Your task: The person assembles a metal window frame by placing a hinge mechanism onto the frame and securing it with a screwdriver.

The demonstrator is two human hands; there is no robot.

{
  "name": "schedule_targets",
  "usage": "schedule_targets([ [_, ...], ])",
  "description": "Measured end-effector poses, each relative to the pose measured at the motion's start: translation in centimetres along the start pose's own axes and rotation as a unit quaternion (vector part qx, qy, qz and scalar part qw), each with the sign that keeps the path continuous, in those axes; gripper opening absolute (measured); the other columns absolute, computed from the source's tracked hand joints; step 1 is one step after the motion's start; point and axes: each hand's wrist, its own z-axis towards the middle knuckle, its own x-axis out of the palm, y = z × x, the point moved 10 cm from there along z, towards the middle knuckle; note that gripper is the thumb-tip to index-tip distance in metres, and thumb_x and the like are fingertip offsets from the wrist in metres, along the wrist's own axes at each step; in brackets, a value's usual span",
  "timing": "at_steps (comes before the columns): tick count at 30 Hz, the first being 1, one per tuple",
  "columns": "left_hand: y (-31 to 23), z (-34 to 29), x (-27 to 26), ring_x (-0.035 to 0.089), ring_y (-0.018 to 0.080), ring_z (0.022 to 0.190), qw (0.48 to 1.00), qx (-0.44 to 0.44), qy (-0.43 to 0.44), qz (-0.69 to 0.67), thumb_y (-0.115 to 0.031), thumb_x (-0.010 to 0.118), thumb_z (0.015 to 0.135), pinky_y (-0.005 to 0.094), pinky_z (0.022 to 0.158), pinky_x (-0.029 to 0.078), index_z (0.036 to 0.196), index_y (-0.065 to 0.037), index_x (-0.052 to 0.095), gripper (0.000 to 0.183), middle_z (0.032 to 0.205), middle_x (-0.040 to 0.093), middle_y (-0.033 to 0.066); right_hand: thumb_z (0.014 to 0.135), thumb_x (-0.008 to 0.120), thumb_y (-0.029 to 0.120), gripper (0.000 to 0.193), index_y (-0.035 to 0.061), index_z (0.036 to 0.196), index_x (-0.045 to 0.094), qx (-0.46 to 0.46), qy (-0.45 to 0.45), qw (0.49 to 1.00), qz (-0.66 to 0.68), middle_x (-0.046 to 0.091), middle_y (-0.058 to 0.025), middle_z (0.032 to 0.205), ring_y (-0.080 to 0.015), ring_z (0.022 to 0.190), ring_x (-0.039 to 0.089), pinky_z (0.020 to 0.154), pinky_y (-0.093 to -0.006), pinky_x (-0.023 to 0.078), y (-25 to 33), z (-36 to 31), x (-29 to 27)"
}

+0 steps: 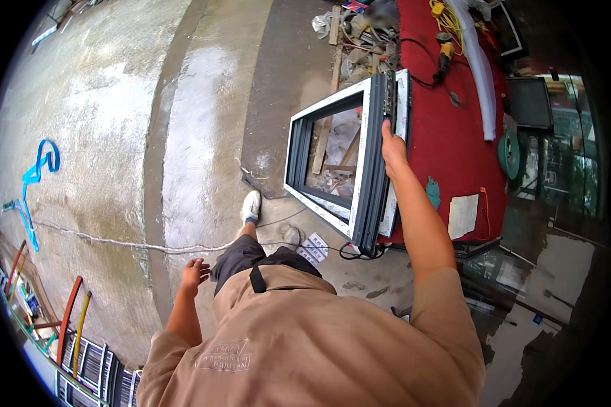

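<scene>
A dark grey window frame [369, 156] with white protective film stands tilted against the edge of a red-covered table [431, 115]. No pane shows in its opening; scraps on the ground are seen through it. My right hand [394, 150] grips the frame's upper edge beside a metal hardware strip, its fingers partly hidden behind the profile. Down at my left side, my left hand [195, 273] hangs free with loosely bent, parted fingers and touches nothing.
On the table lie a yellow and black power tool [445, 54], a yellow cord [445, 17], a long plastic-wrapped piece [478, 74] and a white sheet [463, 217]. Scrap is heaped beyond the frame. A pale cable [136, 245] crosses the floor past my legs; a blue strap [30, 178] lies left.
</scene>
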Motion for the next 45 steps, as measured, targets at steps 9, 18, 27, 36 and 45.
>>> schedule_targets([
  [9, 3.2, -0.9, -1.1, 0.074, 0.0265, 0.104, 0.999, -0.036, -0.012, 0.008, -0.033, 0.056, 0.110, 0.0428, 0.087, 0.059, 0.135, -0.006, 0.060, 0.037, 0.121, 0.075, 0.0130, 0.106, 0.058, 0.050, 0.047, 0.0074, 0.110, 0.078, -0.201, -0.208, 0.929, -0.233, 0.078, -0.0199, 0.109, -0.0429, 0.104, 0.072, 0.092, -0.0518, 0.055, 12.5, -4.3, -7.2],
  [18, -3.7, 0.6, 5.3, 0.074, 0.0209, 0.096, 0.998, 0.020, 0.043, 0.041, -0.031, 0.057, 0.110, 0.0362, 0.080, 0.058, 0.131, -0.009, 0.063, 0.031, 0.112, 0.077, 0.0093, 0.099, 0.072, 0.024, 0.021, 0.0066, 0.111, 0.076, -0.359, -0.245, 0.880, -0.190, 0.073, -0.0143, 0.113, -0.0388, 0.112, 0.065, 0.101, -0.0481, 0.050, 11.5, -14.2, -16.0],
  [27, -5.1, 0.2, 7.2, 0.074, 0.0263, 0.105, 0.993, 0.048, 0.058, 0.093, -0.031, 0.056, 0.109, 0.0413, 0.089, 0.059, 0.136, -0.008, 0.061, 0.035, 0.121, 0.076, 0.0128, 0.101, 0.068, 0.018, 0.013, 0.0058, 0.105, 0.072, -0.231, -0.181, 0.948, -0.125, 0.070, -0.0145, 0.103, -0.0396, 0.100, 0.066, 0.089, -0.0493, 0.050, -11.5, -29.3, -16.9],
  [36, -12.1, -4.1, 18.5, 0.074, 0.0209, 0.089, 0.957, 0.209, 0.089, 0.179, -0.027, 0.061, 0.109, 0.0325, 0.075, 0.058, 0.130, 0.002, 0.065, 0.035, 0.108, 0.078, 0.0148, 0.103, 0.065, 0.036, 0.036, 0.0019, 0.093, 0.071, 0.106, 0.148, 0.960, -0.215, 0.074, -0.0170, 0.084, -0.0365, 0.080, 0.072, 0.073, -0.0501, 0.057, -61.6, -44.8, -10.6],
  [45, -28.1, -41.9, 40.5, 0.074, 0.0190, 0.106, 0.705, 0.639, 0.243, 0.188, 0.001, 0.059, 0.105, 0.0330, 0.095, 0.057, 0.116, 0.001, 0.067, 0.013, 0.109, 0.077, 0.0110, 0.105, 0.063, 0.025, 0.027, 0.0088, 0.086, 0.053, 0.462, -0.011, 0.841, 0.282, 0.047, -0.0036, 0.063, -0.0136, 0.045, 0.036, 0.041, -0.0294, 0.028, -74.9, -60.0, -16.0],
])
